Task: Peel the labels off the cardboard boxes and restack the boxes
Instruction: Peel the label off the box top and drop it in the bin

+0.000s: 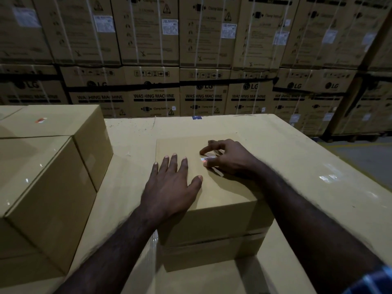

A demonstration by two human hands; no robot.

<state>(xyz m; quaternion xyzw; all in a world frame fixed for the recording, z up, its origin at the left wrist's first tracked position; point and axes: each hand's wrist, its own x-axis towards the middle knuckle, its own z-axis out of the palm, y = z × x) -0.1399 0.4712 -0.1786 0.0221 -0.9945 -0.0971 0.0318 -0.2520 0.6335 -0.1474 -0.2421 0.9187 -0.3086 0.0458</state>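
Left hand (169, 187) flat, fingers spread, pins box (212, 187); right hand (229, 159) pinches label (209, 159). Suggest peeling low and slow so cardboard doesn't tear.

A plain brown cardboard box (214, 194) sits atop another box (212, 254); a small white-and-red label (206, 159) lies partly lifted on its top.
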